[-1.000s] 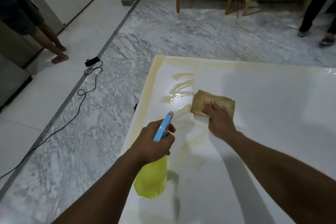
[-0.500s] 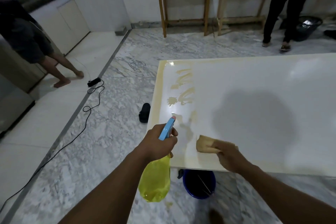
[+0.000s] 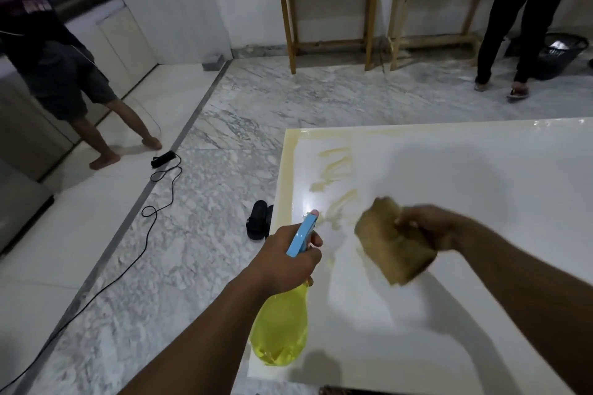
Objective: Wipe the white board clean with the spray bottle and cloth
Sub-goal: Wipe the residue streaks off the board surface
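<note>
So nearest to me, my left hand (image 3: 288, 258) is wrapped tight around the neck of the spray bottle (image 3: 282, 324), yellow body hanging down over the near-left edge of the white board (image 3: 465, 314), blue trigger head pointing up and away toward the stains. My right hand (image 3: 430, 229) is pinched closed on the cloth (image 3: 393, 245), which looks lifted off the surface and is blurry, so I can't say for sure whether its bottom corner touches. The key bit: the yellowish smears (image 3: 335, 170) sit ahead of the cloth and to its left, near the board's left edge, roughly in line with the nozzle. They streak at a slant, and there's a stained band along the far and left rims too. The cloth hand is the closer one to them, I'd guess it goes forward-left next. Further out there's a black sandal (image 3: 258, 223) on the marble floor by the board's edge.
</note>
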The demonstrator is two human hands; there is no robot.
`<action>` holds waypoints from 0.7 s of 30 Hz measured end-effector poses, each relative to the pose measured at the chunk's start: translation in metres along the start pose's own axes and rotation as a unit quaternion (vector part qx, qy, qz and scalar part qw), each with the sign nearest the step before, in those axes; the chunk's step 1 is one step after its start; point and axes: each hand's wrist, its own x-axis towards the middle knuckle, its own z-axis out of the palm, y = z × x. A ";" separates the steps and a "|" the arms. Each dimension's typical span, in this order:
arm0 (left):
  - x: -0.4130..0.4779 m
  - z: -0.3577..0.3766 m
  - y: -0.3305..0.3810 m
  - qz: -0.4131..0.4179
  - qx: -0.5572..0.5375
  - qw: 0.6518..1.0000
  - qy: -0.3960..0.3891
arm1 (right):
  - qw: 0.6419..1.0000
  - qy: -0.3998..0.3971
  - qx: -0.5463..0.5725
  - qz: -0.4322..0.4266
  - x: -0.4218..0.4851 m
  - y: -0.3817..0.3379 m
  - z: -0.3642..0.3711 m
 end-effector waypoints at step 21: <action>0.144 -0.021 -0.021 -0.060 0.007 0.998 0.002 | 0.775 0.177 -0.567 -0.216 0.252 -0.056 0.012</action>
